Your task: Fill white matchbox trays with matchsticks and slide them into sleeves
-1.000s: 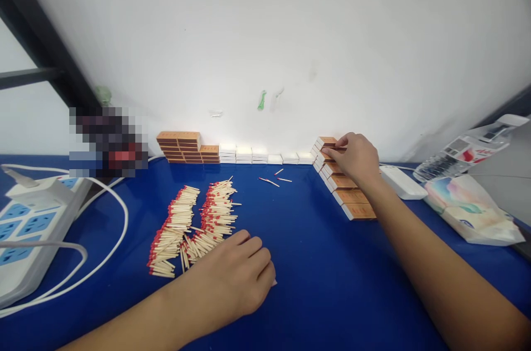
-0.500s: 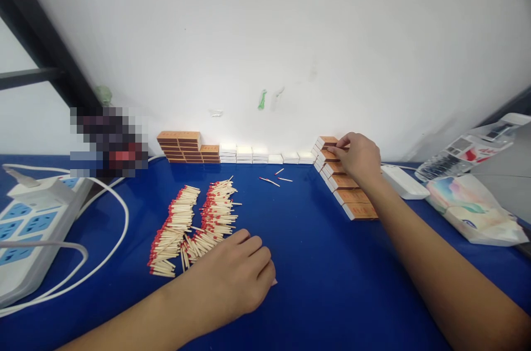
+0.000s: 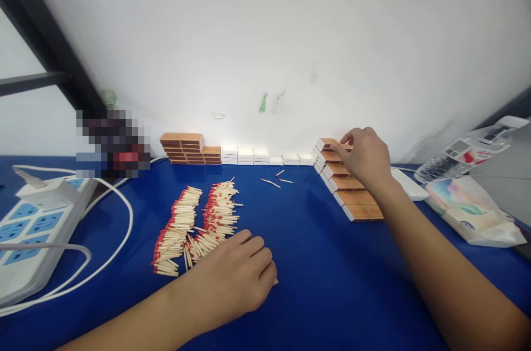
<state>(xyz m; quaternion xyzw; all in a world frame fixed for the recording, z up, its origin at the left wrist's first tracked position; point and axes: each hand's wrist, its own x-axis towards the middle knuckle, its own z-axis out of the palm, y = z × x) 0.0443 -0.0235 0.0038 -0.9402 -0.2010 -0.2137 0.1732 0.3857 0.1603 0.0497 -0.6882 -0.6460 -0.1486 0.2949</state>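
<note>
1. Head view: at the stepped stack's (image 3: 352, 197) far end, a mostly hidden matchbox (image 3: 347, 146) appears pinched by the right hand (image 3: 367, 155), the nearer one.
2. Stacked boxes are aligned lengthwise left-to-right.
3. Left hand (image 3: 240, 271) is curled beside matches (image 3: 219, 210); its grip cannot be told.

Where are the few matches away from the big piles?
In the head view, the loose matches lie near centre, in front of the white boxes.
</note>
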